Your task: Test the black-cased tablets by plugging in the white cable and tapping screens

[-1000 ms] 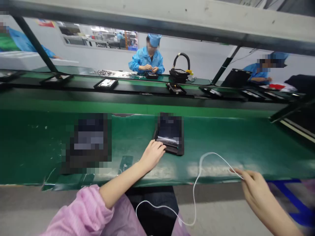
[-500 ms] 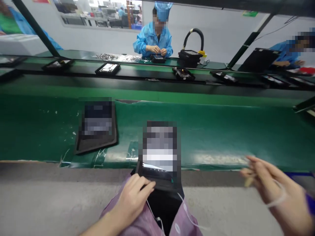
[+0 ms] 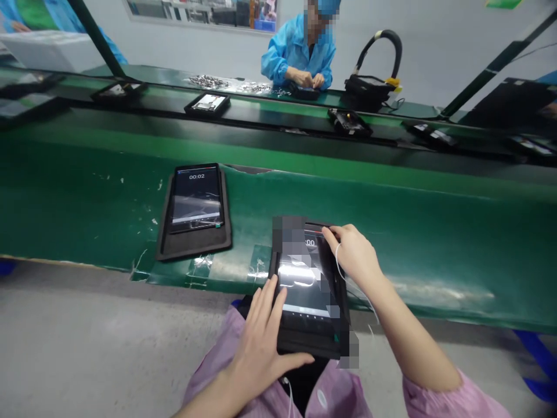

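Note:
A tablet (image 3: 300, 293) with a lit screen lies in a black tray (image 3: 304, 345) at the bench's front edge, partly overhanging it. My left hand (image 3: 261, 342) rests along the tray's left side, fingers stretched out and thumb spread by the lower edge. At the tablet's top right corner, my right hand (image 3: 354, 252) has thumb and fingers closed on the edge. A white cord hangs from around the right wrist. To the left, a second tablet (image 3: 195, 200) reading 00:02 sits in another black tray (image 3: 195, 244) on the bench.
The green bench (image 3: 435, 244) has a worn, taped front edge. Beyond it, several black trays with opened devices (image 3: 208, 103) stand on a dark conveyor strip (image 3: 270, 125). A co-worker in blue (image 3: 300, 52) handles a device across the line, near a black case (image 3: 369, 90).
My right hand has come in from the far right to the tablet's top corner. My left hand has opened out along the tray's side. The camera view has shifted and tilted.

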Tool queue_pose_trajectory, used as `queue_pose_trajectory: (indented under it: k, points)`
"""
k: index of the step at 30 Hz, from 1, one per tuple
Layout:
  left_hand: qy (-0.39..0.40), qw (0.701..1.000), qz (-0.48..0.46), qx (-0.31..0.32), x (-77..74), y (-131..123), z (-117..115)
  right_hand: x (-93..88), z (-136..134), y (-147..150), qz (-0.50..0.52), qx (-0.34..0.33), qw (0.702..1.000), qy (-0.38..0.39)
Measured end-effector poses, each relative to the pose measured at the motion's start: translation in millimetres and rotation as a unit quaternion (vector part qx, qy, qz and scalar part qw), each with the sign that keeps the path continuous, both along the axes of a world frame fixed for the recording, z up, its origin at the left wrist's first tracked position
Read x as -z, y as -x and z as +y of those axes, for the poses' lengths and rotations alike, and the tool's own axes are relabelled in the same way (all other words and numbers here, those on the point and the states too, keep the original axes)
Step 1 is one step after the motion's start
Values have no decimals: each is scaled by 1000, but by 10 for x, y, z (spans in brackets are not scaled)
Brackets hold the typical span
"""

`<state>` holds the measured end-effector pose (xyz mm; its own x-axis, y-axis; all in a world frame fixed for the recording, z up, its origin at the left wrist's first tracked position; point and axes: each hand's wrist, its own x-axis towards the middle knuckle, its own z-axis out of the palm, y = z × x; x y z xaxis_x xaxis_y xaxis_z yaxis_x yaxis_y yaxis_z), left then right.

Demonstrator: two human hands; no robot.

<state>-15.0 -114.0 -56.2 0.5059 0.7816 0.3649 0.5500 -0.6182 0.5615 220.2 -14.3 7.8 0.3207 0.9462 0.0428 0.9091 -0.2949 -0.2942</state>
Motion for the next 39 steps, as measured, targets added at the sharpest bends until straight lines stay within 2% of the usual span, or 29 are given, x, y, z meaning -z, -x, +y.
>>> queue_pose_trajectory:
  k: [2,4,7,10,12,16,18,22,25,27,29,30,32,34,35,37,39]
  points:
    - [0,1000,-18,-2,35,-4,5,21,25,8,56,9,998,-31]
    - [-13,999,-34,2,47,-12,24,28,68,-16,156,25,986,-55]
    - [-20,999,-43,-3,45,-22,82,-33,129,-44,333,40,940,-65]
    - [-16,998,-59,-18,47,-28,148,-167,153,13,455,35,887,-79]
    - [-20,996,-79,-24,50,-32,186,-242,160,95,510,42,857,-57]
    - [-18,994,-108,-24,31,-44,259,-257,186,248,572,44,817,65]
    - [-11,994,-108,-24,15,-51,297,-226,198,274,572,47,817,62]
    - [-2,995,-93,-45,15,-43,383,-225,201,210,557,84,826,-35]
    - [2,994,-96,-42,-4,14,489,-289,203,136,541,75,823,-154]
    - [53,990,-130,-11,-77,65,593,-320,197,118,532,35,809,-248]
    - [148,963,-223,20,-207,86,714,-319,166,128,522,-20,789,-325]
    - [194,936,-292,26,-286,75,772,-305,137,136,515,-47,782,-348]
    - [265,864,-428,31,-443,5,864,-267,51,138,491,-89,783,-370]
    - [293,809,-509,23,-565,-105,898,-246,-59,98,451,-121,806,-364]
    - [296,799,-523,12,-604,-161,892,-254,-114,60,424,-136,823,-354]
    - [282,804,-522,-28,-641,-247,847,-325,-208,-46,365,-175,858,-316]
    - [258,820,-507,-64,-638,-288,791,-478,-271,-175,286,-198,894,-281]
